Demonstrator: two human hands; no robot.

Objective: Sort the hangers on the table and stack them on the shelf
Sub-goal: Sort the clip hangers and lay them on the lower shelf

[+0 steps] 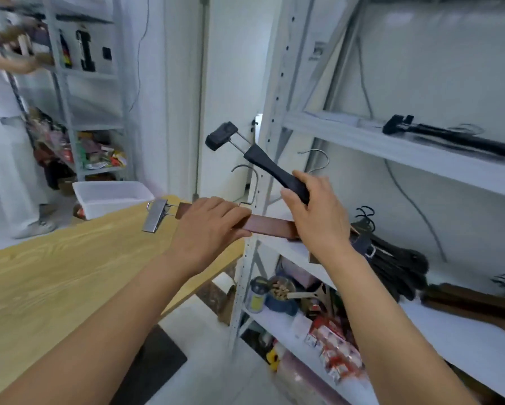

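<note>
Left hand (pixel 213 226) grips a brown hanger (pixel 270 226), right hand (pixel 315 211) grips a black hanger (pixel 274 171), both held in the air just beside the shelf (pixel 421 159). Black pile (pixel 397 267) and brown pile (pixel 473 302) already on the shelf, so sorting looks well along; table (pixel 70 273) shows no hangers, these two likely last.
</note>
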